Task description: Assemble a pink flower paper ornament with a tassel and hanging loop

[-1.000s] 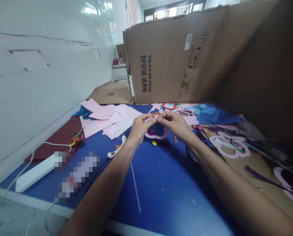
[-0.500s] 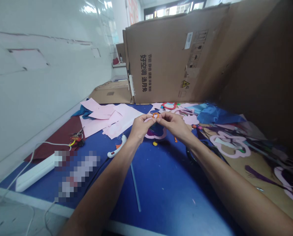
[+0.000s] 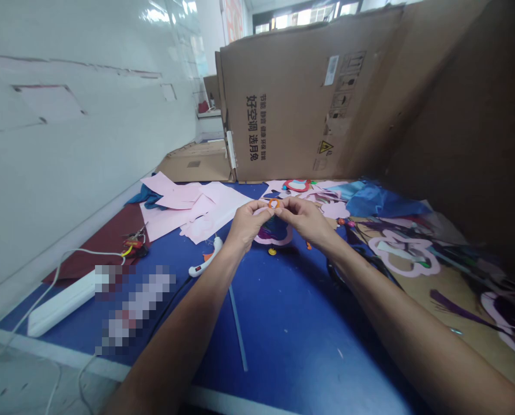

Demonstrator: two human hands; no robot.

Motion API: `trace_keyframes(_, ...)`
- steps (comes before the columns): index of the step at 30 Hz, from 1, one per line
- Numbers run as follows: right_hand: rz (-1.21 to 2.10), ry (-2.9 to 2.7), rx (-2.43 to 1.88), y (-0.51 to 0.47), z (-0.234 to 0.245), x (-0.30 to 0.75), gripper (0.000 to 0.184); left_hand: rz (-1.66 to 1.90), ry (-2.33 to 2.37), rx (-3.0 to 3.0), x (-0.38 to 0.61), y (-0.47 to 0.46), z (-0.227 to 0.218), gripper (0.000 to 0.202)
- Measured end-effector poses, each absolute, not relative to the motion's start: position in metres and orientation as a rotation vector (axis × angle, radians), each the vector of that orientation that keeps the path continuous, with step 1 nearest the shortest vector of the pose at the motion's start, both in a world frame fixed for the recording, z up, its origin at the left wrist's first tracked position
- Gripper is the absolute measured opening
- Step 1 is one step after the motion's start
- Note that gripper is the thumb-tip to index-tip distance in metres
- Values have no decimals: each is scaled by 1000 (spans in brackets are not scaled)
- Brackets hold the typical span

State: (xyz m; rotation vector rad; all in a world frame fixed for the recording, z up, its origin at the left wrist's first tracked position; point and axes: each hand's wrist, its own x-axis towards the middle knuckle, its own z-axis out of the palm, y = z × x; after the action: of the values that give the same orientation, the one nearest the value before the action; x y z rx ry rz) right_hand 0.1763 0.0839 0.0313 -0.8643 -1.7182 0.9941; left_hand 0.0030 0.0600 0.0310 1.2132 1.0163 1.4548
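Pinching an orange ring (image 3: 274, 203) between both hands (image 3: 249, 223) (image 3: 304, 220)

Bare left forearm (image 3: 181, 325) and bare right forearm (image 3: 398, 314) angle in from the bottom corners, converging mid-frame. Left hand (image 3: 247, 223) and right hand (image 3: 305, 222) are raised, backs up, wrists slightly bent. Fingers (image 3: 286, 210) curl inward, both hands' fingertips pinched close together at centre.
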Motion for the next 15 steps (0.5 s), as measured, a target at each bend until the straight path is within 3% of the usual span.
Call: trace_keyframes(15,1011,-1688,-850,84,31,176,32,1427,929,1149,2,60,31,27)
